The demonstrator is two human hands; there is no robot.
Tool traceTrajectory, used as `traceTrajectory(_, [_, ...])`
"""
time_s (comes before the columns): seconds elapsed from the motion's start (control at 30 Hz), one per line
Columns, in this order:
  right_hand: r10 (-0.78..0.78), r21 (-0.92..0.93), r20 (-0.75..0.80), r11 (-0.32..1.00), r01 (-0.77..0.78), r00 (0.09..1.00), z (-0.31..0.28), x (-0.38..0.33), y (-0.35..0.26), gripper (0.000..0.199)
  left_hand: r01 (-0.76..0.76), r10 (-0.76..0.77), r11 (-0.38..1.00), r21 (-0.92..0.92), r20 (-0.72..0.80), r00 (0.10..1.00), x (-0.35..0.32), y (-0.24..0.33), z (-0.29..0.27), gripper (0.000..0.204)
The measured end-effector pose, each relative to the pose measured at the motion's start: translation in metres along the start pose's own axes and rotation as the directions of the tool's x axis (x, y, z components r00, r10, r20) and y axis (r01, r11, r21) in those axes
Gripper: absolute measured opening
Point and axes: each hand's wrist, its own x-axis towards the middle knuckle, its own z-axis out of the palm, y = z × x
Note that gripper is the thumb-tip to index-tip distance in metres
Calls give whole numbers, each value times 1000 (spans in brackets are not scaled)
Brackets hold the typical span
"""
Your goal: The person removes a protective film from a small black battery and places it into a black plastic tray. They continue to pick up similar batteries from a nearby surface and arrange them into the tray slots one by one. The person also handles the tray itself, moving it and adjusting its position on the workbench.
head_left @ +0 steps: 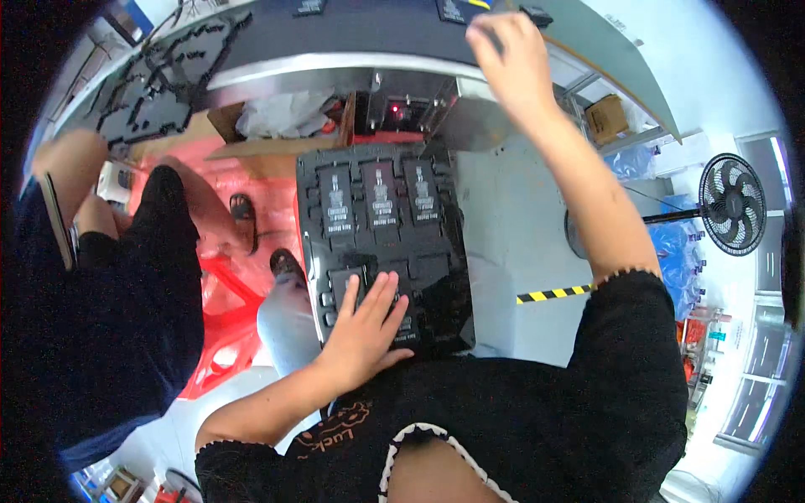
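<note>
beyond the black tray [373, 246], a black pack [452, 11] is seen just left of the nearer right hand [516, 63], whose grip cannot be told; on the tray, the left hand [362, 334] is spread, unclenched.

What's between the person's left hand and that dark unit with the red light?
In the head view, the upper part of the black tray, with three dark rectangular pieces in a row, lies between the left hand and the unit.
</note>
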Motion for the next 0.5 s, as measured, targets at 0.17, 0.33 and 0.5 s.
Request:
traceTrajectory(0.17, [676,-377,236,726,-575,698,109,83,120,64,-47,29,986,163,111,993,5,-7,-3,68])
traceTrajectory(0.33, [670,-320,483,735,-598,565,104,93,167,46,-90,98,992,-91,82,992,49,-18,-70,65])
traceTrajectory(0.5, [595,248,587,514,-821,549,71,56,194,35,-313,319,942,120,-603,731,213,-112,-149,42])
